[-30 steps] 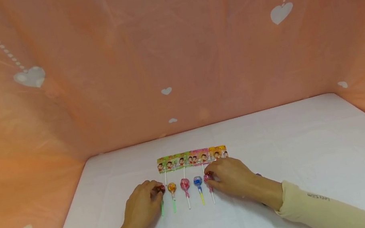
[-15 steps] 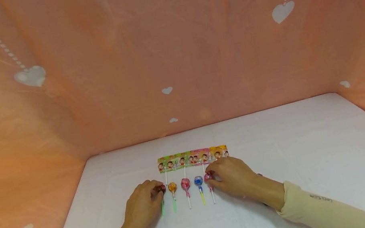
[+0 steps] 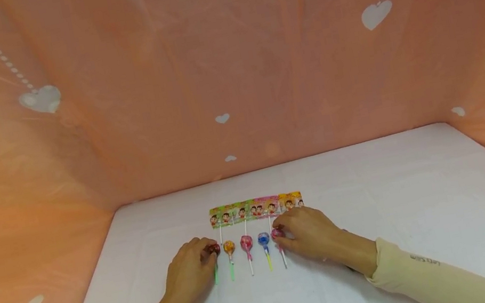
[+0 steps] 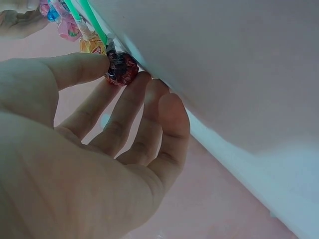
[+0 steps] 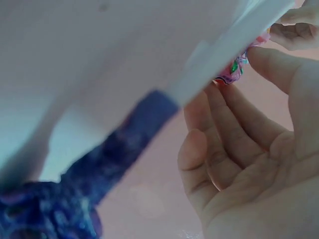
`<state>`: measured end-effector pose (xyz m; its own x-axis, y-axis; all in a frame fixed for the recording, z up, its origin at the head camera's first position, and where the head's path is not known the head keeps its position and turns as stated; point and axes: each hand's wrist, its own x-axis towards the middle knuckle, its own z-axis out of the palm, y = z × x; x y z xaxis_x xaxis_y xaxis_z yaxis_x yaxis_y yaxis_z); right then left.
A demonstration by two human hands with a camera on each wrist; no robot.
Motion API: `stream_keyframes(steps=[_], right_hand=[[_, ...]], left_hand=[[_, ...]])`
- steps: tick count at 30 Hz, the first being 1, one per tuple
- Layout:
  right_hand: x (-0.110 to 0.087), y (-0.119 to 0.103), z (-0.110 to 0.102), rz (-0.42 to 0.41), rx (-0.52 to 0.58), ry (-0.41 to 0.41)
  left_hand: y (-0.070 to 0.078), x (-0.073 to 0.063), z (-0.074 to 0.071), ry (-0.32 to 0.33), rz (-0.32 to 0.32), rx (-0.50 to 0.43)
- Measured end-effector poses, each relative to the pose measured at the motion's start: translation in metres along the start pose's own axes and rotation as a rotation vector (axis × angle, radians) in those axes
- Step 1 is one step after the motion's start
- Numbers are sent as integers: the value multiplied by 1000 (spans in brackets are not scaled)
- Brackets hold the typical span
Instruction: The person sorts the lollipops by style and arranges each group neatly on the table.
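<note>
My left hand [image 3: 189, 266] pinches the head of a dark red lollipop [image 4: 122, 68] with a green stick, at the left end of a row on the white table. At the row's right end, the thumb and fingers of my right hand [image 3: 307, 232] pinch a pink lollipop [image 3: 277, 233] with a white stick. Between the hands lie an orange lollipop [image 3: 229, 247], a larger pink-red lollipop [image 3: 246, 243] and a blue lollipop [image 3: 264, 240] with a yellow stick. All their sticks point toward me. In the right wrist view, a purple-wrapped lollipop [image 5: 50, 211] is close to the camera.
Behind the row lies a line of flat-packed lollipops in green packets [image 3: 226, 215], pink packets [image 3: 267, 206] and orange packets [image 3: 289, 200], white sticks toward me. My right hand overlaps the orange end. A peach curtain [image 3: 161, 133] with white hearts encloses the white table [image 3: 400, 188].
</note>
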<state>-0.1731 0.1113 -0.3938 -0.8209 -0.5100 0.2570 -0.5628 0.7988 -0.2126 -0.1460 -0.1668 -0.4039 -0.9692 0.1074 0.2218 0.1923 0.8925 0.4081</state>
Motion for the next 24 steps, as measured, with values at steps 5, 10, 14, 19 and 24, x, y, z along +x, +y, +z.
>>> stream_keyframes(steps=[5,10,14,19,24], right_hand=[[1,1,0,0,5,-19],[3,2,1,11,12,-38],[4,3,1,11,22,-40],[3,4,1,13,26,-41],[3,4,1,20,32,-54]], left_hand=[[-1,0,1,-8,-6,4],[0,0,2,-6,-12,3],[0,-1,1,-7,-12,7],[-1,-1,1,-1,0,9],[0,0,1,10,13,6]])
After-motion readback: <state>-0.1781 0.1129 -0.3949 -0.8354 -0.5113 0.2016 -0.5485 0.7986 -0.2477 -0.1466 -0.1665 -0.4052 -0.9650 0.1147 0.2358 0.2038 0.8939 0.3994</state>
